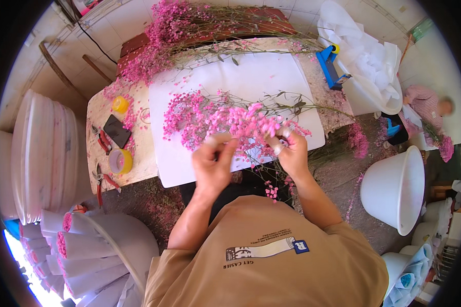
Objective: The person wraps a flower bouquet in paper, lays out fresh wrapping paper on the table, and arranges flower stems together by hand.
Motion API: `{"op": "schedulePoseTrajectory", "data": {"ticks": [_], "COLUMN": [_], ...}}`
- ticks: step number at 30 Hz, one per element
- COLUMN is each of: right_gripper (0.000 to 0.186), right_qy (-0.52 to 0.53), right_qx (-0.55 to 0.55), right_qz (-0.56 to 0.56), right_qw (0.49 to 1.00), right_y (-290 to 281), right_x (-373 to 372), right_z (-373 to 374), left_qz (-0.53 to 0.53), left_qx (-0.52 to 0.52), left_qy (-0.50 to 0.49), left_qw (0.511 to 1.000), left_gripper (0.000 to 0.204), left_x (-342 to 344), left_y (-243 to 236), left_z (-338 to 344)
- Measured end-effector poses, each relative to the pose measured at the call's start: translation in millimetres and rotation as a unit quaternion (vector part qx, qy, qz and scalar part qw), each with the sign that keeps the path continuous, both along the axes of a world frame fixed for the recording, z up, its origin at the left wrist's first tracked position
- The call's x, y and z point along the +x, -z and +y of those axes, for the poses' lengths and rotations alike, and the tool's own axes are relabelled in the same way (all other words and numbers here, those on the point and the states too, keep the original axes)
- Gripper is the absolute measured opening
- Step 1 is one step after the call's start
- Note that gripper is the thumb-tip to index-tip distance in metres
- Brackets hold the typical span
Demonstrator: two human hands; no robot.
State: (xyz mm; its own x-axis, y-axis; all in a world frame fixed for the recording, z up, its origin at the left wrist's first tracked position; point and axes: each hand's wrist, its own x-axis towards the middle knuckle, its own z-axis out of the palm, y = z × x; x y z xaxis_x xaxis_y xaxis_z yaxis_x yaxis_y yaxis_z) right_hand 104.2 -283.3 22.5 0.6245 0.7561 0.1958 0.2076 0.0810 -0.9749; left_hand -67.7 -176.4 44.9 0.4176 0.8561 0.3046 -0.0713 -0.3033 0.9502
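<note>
A loose bunch of small pink baby's breath [194, 115] lies across the white sheet [184, 171] on the table in front of me, its green stems pointing right. My left hand [213, 161] is at the bunch's near edge, fingers curled against the thumb and partly blurred; what they pinch, if anything, is hidden. Pale wrapping shows on fingers of my right hand [292, 151], which pinches a pink baby's breath sprig [256, 123] by its blossoms' right side. Some blossoms hang below that hand, in front of my dark trousers.
More pink stems [174, 30] are heaped along the table's far edge. To the left lie a phone [117, 131], tape rolls [121, 161] and red-handled pruners [105, 179]. A blue tape dispenser [331, 69] stands far right. White tubs [392, 189] flank me; another person [425, 107] holds flowers.
</note>
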Motion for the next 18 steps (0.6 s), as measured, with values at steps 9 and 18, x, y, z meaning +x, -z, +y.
{"op": "schedulePoseTrajectory", "data": {"ticks": [9, 18], "right_gripper": [0.009, 0.010], "right_qy": [-0.031, -0.051], "right_qx": [0.031, 0.006], "right_qz": [0.237, 0.202], "right_qw": [0.970, 0.978], "right_y": [8, 15], "right_x": [8, -3], "right_z": [0, -5], "left_qz": [-0.210, 0.148], "left_qx": [-0.385, 0.068], "left_qy": [0.259, 0.048], "left_qw": [0.861, 0.985], "left_gripper": [0.028, 0.021], "left_x": [-20, 10], "left_y": [3, -7], "left_z": [3, -9]}}
